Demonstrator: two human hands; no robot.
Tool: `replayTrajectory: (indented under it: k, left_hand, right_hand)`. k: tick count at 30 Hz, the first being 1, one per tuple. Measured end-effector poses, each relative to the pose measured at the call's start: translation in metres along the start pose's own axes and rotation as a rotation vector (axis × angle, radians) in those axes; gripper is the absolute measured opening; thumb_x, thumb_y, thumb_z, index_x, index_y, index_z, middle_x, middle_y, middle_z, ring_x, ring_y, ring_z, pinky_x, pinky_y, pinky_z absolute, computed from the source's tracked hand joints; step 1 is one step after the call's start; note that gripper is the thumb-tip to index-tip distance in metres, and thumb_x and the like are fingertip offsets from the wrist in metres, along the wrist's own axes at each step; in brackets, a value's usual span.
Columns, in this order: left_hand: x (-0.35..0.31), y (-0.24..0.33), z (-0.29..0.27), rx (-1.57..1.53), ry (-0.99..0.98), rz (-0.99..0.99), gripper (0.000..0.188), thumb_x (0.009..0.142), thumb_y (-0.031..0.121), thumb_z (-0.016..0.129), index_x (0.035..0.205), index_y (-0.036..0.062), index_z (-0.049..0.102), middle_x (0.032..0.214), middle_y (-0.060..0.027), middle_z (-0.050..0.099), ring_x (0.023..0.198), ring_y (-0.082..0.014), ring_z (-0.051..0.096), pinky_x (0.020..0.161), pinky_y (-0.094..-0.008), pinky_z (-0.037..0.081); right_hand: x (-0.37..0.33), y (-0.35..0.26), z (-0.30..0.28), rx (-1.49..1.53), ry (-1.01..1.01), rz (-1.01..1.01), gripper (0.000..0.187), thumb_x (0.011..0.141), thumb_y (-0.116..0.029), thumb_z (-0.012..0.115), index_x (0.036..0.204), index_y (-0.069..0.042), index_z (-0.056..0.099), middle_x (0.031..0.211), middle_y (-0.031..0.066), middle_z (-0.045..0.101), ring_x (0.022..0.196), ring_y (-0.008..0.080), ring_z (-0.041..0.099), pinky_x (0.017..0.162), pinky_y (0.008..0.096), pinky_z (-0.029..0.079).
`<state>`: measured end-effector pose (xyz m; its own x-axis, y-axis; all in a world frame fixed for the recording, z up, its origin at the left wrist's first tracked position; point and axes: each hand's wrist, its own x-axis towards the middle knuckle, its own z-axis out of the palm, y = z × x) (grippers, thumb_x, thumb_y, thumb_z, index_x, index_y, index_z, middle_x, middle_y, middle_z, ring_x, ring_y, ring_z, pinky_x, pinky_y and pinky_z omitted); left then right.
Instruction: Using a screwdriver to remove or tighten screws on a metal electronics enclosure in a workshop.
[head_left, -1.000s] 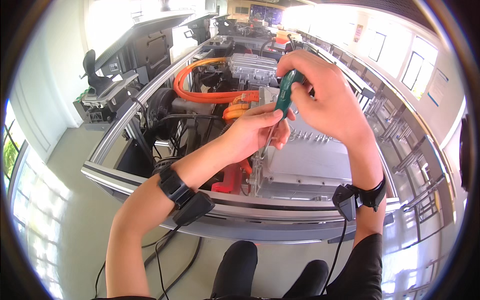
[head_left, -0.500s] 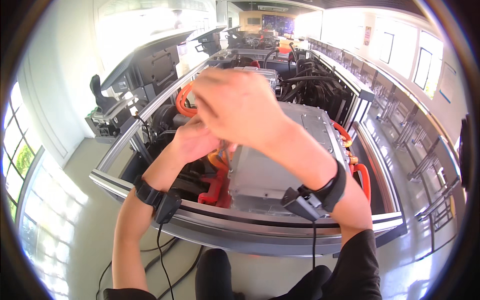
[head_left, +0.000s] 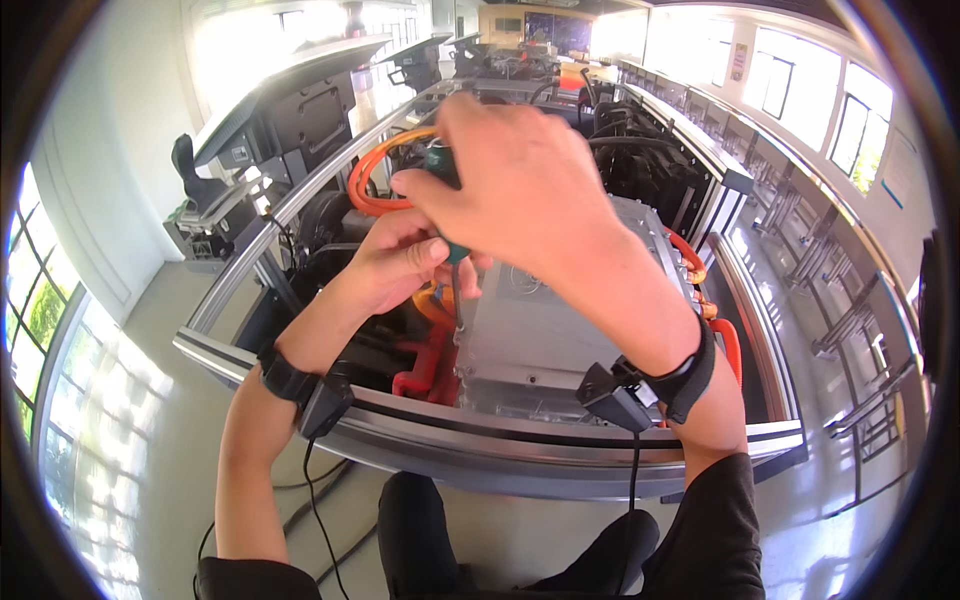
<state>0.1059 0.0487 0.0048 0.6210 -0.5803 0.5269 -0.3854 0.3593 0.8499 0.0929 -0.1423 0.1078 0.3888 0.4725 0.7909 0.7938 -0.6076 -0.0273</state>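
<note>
Between my hands stands a screwdriver [head_left: 457, 252] with a dark green handle, its thin metal shaft pointing down. My right hand [head_left: 525, 185] is closed around the upper handle, back of the hand toward me and slightly blurred. Lower down, my left hand [head_left: 390, 265] steadies the screwdriver with thumb and fingers near the foot of the handle. The shaft runs down at the left edge of a flat grey metal housing [head_left: 520, 345]; I cannot make out what its tip touches. Beside it are an orange cable [head_left: 432, 305] and a red part [head_left: 432, 370].
A silver metal frame [head_left: 480, 420] surrounds the machinery. Thick orange cables [head_left: 368, 180] loop at the left, and a red-orange hose [head_left: 733, 350] bends at the right. Monitors [head_left: 300, 115] stand along the left side. Black cables [head_left: 318, 520] lie on the floor.
My right hand has shifted slightly right and turned, so the green handle now shows. My left hand stays close to the same place. The view has moved a little.
</note>
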Motion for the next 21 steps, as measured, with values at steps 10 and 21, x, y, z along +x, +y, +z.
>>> replayTrajectory:
  k: [10,21]
  left_hand:
    - [0.000,0.004,0.007,0.067,0.077,-0.033,0.038,0.099,0.024,0.061,0.127,-0.0009,0.056,0.113,-0.0157,0.065,0.090,-0.0253,0.072,0.076,-0.0296,0.055]
    - [0.004,0.008,0.001,-0.004,-0.110,-0.089,0.061,0.103,0.039,0.044,0.145,-0.0039,0.039,0.127,-0.0195,0.059,0.106,-0.0364,0.068,0.095,-0.0486,0.052]
  right_hand:
    - [0.005,-0.003,-0.014,0.220,-0.178,0.083,0.040,0.084,-0.032,0.077,0.097,0.003,0.066,0.071,0.0131,0.064,0.062,0.0196,0.058,0.063,0.0337,0.049]
    - [0.005,0.009,-0.017,0.768,-0.422,-0.140,0.031,0.091,0.012,0.055,0.120,0.004,0.060,0.097,0.0080,0.063,0.088,0.0115,0.058,0.080,0.0271,0.049]
